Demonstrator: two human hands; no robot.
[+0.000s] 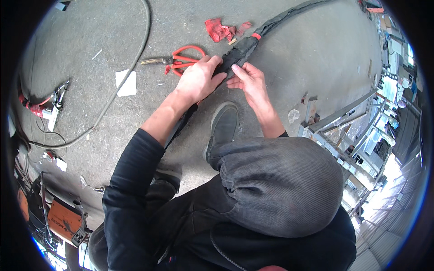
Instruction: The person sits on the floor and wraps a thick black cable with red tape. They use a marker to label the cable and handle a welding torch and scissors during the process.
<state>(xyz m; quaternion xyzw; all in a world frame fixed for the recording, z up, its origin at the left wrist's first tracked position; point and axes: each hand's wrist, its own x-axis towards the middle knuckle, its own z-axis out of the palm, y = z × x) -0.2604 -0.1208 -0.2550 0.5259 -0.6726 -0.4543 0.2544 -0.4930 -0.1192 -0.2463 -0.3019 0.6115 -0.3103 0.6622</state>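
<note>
A thick black sleeved cable bundle (275,21) lies on the concrete floor and runs down under my arms. My left hand (199,79) presses down on the black sleeve (240,50), fingers curled over it. My right hand (249,81) pinches the same sleeve from the other side, thumb and fingers on its edge. A red band (257,35) wraps the bundle just beyond my hands. Red-handled shears (178,60) lie on the floor touching my left hand's far side. My grey shoe (224,126) stands just below the hands.
Red torn scraps (221,30) lie by the bundle. A grey hose (122,81) curves across the floor at left, past a white paper piece (126,83). A red clamp with wires (43,106) sits far left, an orange machine (63,219) lower left, metal frames (343,122) right.
</note>
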